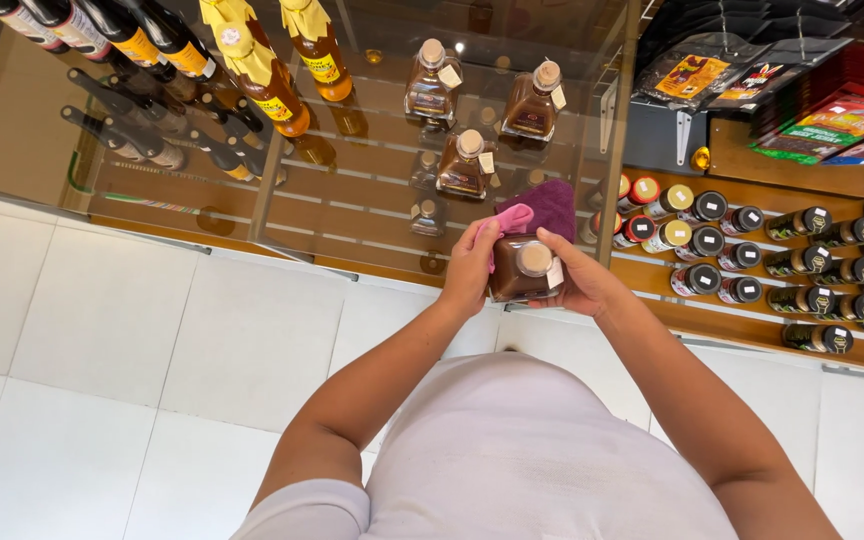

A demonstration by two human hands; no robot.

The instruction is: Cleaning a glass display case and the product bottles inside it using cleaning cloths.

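Note:
A squat square brown bottle point(522, 275) with a cork stopper is held in front of my body, above the edge of a glass shelf. My right hand point(577, 278) grips its right side. My left hand point(472, 265) presses a pink and purple cloth point(542, 208) against the bottle's far left side. The cloth drapes behind the bottle. A small paper tag hangs at the bottle's neck.
The glass shelf point(352, 200) carries three similar corked bottles point(467, 162), tall dark bottles point(132, 40) at the left and amber bottles with yellow tops point(272, 75). A wooden shelf point(752, 330) at the right holds rows of small capped jars. White floor tiles lie below.

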